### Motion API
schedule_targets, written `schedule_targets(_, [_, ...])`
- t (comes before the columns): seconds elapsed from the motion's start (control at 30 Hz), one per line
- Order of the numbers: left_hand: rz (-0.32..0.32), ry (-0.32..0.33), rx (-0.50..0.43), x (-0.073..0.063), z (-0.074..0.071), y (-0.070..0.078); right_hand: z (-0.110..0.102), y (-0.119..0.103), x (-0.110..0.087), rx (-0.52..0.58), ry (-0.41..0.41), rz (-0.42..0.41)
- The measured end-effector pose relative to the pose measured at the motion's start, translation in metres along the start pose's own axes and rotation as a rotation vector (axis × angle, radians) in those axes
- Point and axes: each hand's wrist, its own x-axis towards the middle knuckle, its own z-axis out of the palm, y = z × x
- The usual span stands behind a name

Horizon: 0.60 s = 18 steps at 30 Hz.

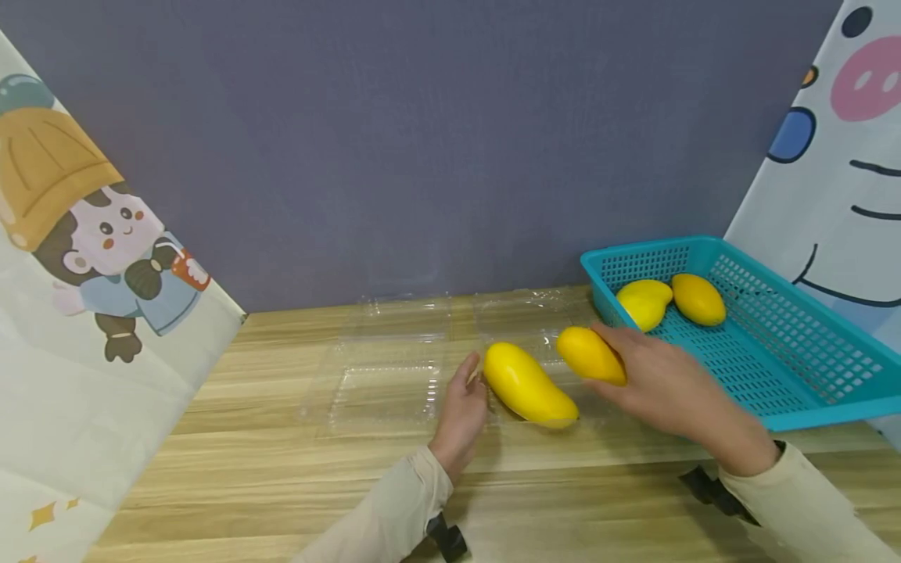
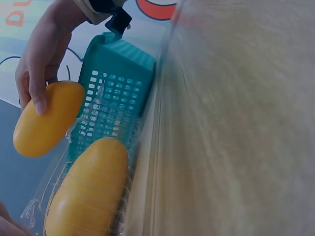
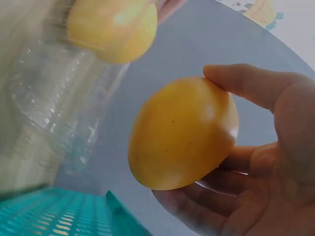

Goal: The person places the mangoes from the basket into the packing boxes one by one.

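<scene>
Four mangoes in view. Right grip (image 1: 672, 383) grasps one: the held mango (image 1: 590, 357), thumb on one side, fingers round the other. It's raised off the counter (image 1: 267, 493), just left of the basket (image 1: 834, 410). Second, the boxed mango (image 1: 526, 385), lies in the near clear container (image 1: 524, 307), farther left of the basket than the held one; the two are apart. Left grip (image 1: 461, 414) is at that container's side away from the basket; can't tell if it pinches the wall or just rests there.

Other two, the paler mango (image 1: 643, 302) and the deeper-yellow mango (image 1: 699, 300), lie inside the basket at its left end, side by side, touching or nearly so. Far clear container (image 1: 387, 391) sits leftmost from the basket, beside the first. Grey-blue wall (image 1: 436, 148) behind the basket; printed cartoon sheet (image 1: 838, 188) to its right. Both sleeves beige.
</scene>
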Motion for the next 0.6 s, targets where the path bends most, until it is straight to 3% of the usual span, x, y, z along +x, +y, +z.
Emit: schedule_targets(0.6, [0.043,0.01,-0.035,0.003,0.002,-0.004,0.025,-0.003,0.007,0.036,-0.03,0.062])
